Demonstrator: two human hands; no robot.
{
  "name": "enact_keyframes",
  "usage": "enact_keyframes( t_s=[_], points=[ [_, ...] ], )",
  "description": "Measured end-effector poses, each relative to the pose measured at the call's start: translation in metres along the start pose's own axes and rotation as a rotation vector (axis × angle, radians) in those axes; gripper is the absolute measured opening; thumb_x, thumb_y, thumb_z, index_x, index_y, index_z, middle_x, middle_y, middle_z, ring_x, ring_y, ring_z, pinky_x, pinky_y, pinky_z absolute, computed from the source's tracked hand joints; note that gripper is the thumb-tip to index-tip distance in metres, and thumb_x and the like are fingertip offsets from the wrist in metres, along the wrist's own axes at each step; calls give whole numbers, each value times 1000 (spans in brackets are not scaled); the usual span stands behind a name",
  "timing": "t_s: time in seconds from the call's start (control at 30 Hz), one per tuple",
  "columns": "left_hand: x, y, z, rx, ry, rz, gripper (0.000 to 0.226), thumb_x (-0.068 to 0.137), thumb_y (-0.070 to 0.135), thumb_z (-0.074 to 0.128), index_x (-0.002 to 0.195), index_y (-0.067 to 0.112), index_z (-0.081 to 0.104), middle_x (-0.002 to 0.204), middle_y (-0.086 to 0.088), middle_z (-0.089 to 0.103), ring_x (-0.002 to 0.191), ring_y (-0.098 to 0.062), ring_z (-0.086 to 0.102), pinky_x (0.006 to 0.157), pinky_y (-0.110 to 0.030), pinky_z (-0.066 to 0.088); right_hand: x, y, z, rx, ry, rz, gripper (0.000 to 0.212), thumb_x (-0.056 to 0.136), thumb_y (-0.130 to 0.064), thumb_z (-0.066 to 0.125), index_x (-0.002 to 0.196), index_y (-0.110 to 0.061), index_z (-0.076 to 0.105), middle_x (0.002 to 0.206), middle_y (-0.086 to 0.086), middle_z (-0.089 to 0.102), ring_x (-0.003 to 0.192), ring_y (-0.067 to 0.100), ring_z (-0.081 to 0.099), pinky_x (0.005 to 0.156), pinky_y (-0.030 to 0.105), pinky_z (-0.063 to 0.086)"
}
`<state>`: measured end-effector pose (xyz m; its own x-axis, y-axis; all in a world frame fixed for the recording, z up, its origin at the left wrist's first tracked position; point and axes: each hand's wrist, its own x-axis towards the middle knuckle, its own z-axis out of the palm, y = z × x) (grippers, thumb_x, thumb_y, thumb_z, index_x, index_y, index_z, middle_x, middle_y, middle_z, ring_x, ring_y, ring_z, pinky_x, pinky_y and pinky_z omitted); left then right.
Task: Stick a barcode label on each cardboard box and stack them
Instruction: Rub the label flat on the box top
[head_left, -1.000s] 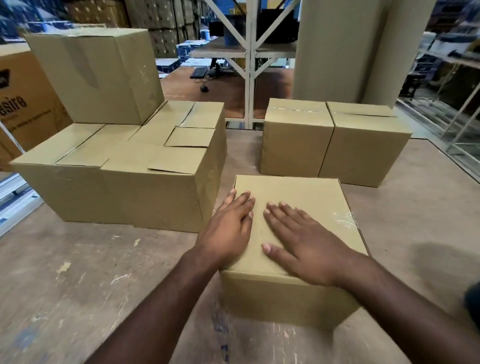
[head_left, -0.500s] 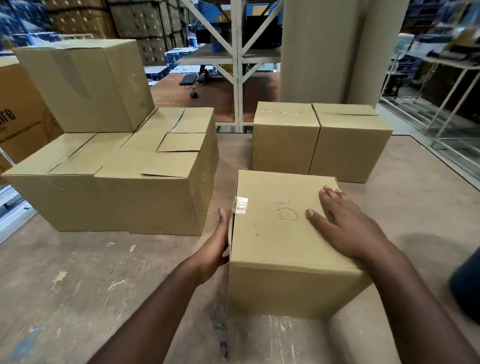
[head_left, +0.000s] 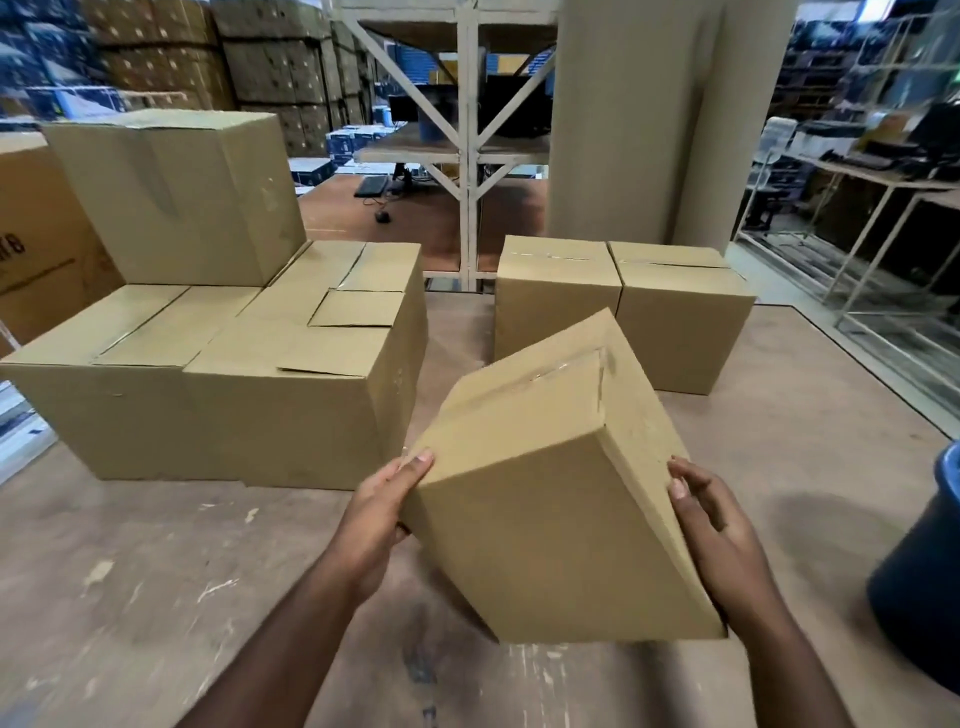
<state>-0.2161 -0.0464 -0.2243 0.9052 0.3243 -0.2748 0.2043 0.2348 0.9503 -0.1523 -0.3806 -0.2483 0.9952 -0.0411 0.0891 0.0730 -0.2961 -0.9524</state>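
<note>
A plain cardboard box (head_left: 550, 499) is tilted in the air above the wooden table (head_left: 156, 597), held between both hands. My left hand (head_left: 379, 519) grips its left edge with the thumb on the upper face. My right hand (head_left: 722, 540) holds its right side, fingers curled against the edge. No barcode label shows on the faces I can see. Two more small boxes (head_left: 618, 306) stand side by side behind it. On the left is a stack of larger boxes (head_left: 223, 379) with one box (head_left: 176, 197) on top.
A dark blue bin (head_left: 924, 571) stands at the right edge. Big cardboard rolls (head_left: 649, 119) and a white metal rack (head_left: 467, 156) rise behind the table. A printed carton (head_left: 36, 244) sits far left. Shelving runs along the right.
The box lay flat on the table under both palms. My hands slid to its sides, then lifted and tipped it, so it now hangs tilted between them.
</note>
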Motion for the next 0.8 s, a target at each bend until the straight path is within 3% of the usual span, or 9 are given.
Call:
enact_keyframes(
  t_s=[0.1,0.17,0.27,0.37,0.5,0.63,0.8],
  points=[
    [-13,25,-4,-115,2,86,47,90,45,64,130,21,67,123,5,74,118,-14,66,103,-40,49,-16,8,27,152,-37,35,58,84,-82,59,135,-54,60,145,-23,58,139,8,51,117,46,40],
    [-27,43,-4,-140,14,144,40,95,40,61,127,17,67,117,2,76,106,-9,71,88,-30,55,-20,6,36,215,-33,50,77,69,-96,56,135,-58,58,147,-21,57,139,13,52,117,52,40],
    [-46,70,-8,-154,57,230,44,87,42,68,119,12,69,106,1,77,89,-6,72,71,-24,55,-15,-7,42,313,-69,9,74,75,-91,55,139,-54,57,152,-12,55,141,26,51,114,62,40],
    [-58,100,-23,-136,154,318,55,76,54,77,115,15,68,95,7,75,86,-6,68,74,-30,49,0,-28,56,356,-182,-75,80,81,-86,54,146,-38,56,153,-1,56,142,32,51,116,64,37],
    [-64,136,-42,-167,301,395,45,84,50,73,116,19,67,108,12,72,108,-8,63,92,-32,49,11,-66,88,366,-277,-216,90,82,-88,52,153,-34,48,156,-2,52,145,24,48,119,60,35],
    [-61,157,-57,-206,343,468,30,92,43,66,112,21,68,94,18,74,96,-1,65,82,-29,48,19,-96,109,349,-374,-326,106,75,-95,50,160,-33,35,165,-2,40,149,24,42,115,61,41],
    [-54,182,-70,-270,294,547,31,93,44,63,116,23,67,90,24,74,101,-2,63,80,-28,48,26,-120,101,279,-460,-437,128,60,-100,58,163,-29,30,167,0,35,152,28,37,111,58,43]
  ],
)
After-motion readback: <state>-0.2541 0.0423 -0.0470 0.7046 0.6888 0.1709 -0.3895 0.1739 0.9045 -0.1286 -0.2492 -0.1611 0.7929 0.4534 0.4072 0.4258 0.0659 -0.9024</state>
